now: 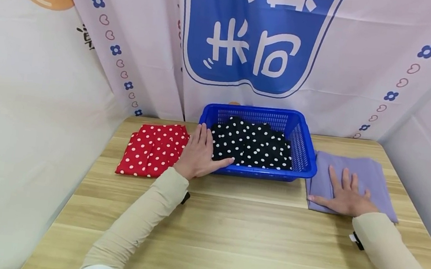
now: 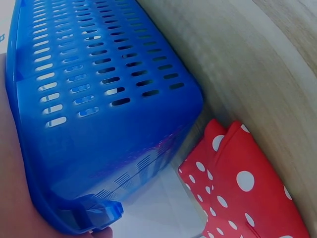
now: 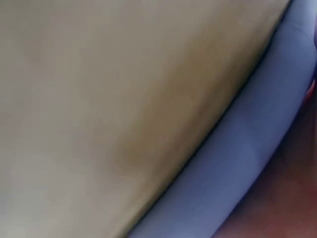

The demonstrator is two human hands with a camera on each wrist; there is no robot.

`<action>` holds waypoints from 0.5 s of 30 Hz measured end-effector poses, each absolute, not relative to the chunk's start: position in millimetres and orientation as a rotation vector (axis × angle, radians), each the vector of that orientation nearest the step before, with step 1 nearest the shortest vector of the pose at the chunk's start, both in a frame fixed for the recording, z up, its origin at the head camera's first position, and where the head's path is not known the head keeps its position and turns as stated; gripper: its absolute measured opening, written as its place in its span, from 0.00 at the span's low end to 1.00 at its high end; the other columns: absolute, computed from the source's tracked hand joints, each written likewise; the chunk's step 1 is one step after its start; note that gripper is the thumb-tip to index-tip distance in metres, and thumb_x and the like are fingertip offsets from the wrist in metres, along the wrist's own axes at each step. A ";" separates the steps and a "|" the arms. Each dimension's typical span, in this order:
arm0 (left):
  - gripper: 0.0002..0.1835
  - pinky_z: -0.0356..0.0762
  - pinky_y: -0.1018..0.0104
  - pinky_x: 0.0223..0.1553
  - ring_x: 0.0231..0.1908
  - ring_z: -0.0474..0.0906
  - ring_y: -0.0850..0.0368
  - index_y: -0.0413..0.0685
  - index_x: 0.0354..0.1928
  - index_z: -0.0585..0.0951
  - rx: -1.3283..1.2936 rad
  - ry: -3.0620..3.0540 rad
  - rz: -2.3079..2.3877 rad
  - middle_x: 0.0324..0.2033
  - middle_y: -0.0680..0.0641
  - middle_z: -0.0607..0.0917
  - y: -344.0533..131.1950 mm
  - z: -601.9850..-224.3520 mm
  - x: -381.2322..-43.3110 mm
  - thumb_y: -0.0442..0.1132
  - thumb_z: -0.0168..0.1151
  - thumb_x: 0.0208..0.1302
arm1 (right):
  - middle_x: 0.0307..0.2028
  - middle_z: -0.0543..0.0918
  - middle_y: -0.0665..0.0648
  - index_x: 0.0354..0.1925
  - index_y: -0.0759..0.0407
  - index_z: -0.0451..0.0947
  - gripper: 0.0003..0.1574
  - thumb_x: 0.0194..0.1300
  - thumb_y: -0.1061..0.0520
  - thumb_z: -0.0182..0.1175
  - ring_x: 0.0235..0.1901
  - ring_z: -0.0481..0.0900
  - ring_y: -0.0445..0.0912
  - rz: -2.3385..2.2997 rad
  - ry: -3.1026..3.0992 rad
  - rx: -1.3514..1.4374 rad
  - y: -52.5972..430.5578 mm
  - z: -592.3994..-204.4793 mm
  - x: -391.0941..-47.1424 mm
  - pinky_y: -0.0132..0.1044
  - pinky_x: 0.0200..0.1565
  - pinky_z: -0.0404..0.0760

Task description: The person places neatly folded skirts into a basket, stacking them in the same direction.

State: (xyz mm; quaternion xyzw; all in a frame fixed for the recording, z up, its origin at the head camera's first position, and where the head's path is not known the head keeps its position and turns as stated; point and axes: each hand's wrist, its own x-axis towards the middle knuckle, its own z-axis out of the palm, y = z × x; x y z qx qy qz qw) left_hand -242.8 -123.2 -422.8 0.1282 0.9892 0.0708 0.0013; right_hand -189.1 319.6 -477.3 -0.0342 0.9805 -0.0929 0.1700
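My left hand (image 1: 199,155) lies with straight fingers over the left front corner of a blue plastic basket (image 1: 259,171), its thumb along the front rim. In the left wrist view, the slotted wall of the basket (image 2: 148,111) fills much of the picture, with the hand (image 2: 17,193) along its rim. Folded black cloth with white dots (image 1: 252,143) fills the basket floor. To the right, my right hand (image 1: 348,198) presses flat, fingers spread, on a folded purple cloth (image 1: 374,177). A strip of the purple cloth (image 3: 237,124) shows in the right wrist view.
A folded red cloth with white dots (image 1: 145,153) lies left of the basket, close by the left hand. The wooden table (image 1: 244,235) extends in front. Printed fabric (image 1: 151,34) hangs behind, and white side walls (image 1: 19,139) flank the table.
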 end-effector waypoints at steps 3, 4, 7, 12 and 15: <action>0.67 0.40 0.47 0.77 0.77 0.33 0.41 0.37 0.76 0.41 0.413 3.105 0.220 0.77 0.38 0.37 -122.0 -423.1 -244.3 0.85 0.32 0.50 | 0.71 0.23 0.77 0.74 0.50 0.18 0.77 0.50 0.12 0.45 0.68 0.25 0.79 -0.252 2.805 -0.088 318.9 -479.9 -178.1 0.87 0.53 0.35; 0.67 0.41 0.47 0.77 0.77 0.33 0.41 0.38 0.76 0.41 0.415 3.105 0.218 0.77 0.38 0.37 -121.6 -423.1 -244.5 0.85 0.32 0.50 | 0.71 0.23 0.77 0.75 0.49 0.18 0.77 0.50 0.12 0.45 0.68 0.25 0.79 -0.249 2.813 -0.085 318.2 -480.8 -174.1 0.87 0.53 0.35; 0.67 0.40 0.46 0.77 0.77 0.32 0.41 0.38 0.76 0.40 0.411 3.099 0.207 0.77 0.38 0.37 -121.9 -423.8 -245.3 0.86 0.32 0.49 | 0.72 0.23 0.76 0.75 0.49 0.18 0.77 0.50 0.12 0.45 0.69 0.24 0.78 -0.252 2.824 -0.076 314.8 -483.5 -161.5 0.87 0.53 0.34; 0.67 0.40 0.46 0.77 0.77 0.31 0.41 0.38 0.75 0.40 0.402 3.088 0.195 0.77 0.38 0.36 -122.8 -424.5 -245.2 0.86 0.31 0.49 | 0.72 0.23 0.76 0.75 0.48 0.18 0.76 0.50 0.12 0.45 0.69 0.25 0.79 -0.271 2.849 -0.078 305.3 -486.6 -134.5 0.87 0.52 0.32; 0.67 0.39 0.46 0.77 0.77 0.30 0.41 0.37 0.75 0.40 0.415 3.089 0.195 0.76 0.38 0.35 -123.2 -424.9 -245.6 0.86 0.30 0.49 | 0.72 0.23 0.76 0.75 0.48 0.19 0.76 0.51 0.13 0.46 0.69 0.25 0.79 -0.285 2.864 -0.085 300.2 -486.1 -115.9 0.87 0.52 0.32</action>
